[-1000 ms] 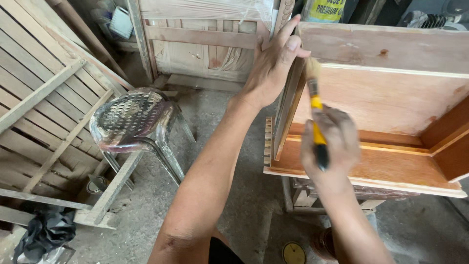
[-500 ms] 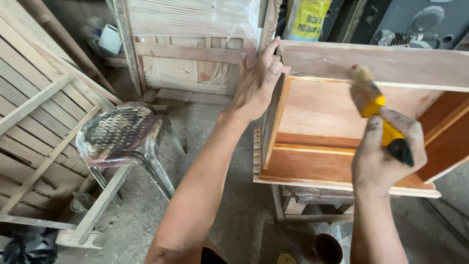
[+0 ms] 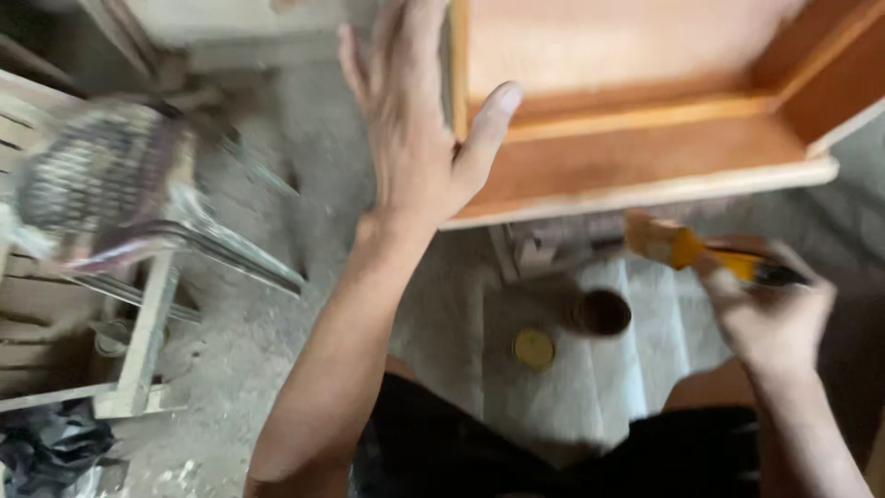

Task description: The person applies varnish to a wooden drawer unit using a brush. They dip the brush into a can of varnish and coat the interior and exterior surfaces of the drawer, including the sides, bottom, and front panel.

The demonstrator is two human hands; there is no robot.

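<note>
At far left a metal stool [image 3: 101, 184] stands blurred on the grey floor [image 3: 267, 369], with a wooden frame [image 3: 138, 350] beside it and a dark rag [image 3: 46, 447] in the bottom corner. Next comes the left hand [image 3: 415, 148], spread flat with fingers wide apart and gripping nothing; its palm presses against the left edge of the wooden cabinet [image 3: 645, 157], the thumb hooked over onto the cabinet's front board. The cabinet fills the upper right, orange-brown inside with a pale front edge. Below it, on a pale sheet [image 3: 627, 369] laid on the floor, lie a small yellow lid [image 3: 534, 349] and just right of it a small open can [image 3: 602, 312] with dark contents. Further right, the right hand [image 3: 770, 314] is closed around the dark handle of a brush [image 3: 687, 247], whose yellow ferrule and bristles point left, hanging just under the cabinet's front edge and above the can, apart from both.
</note>
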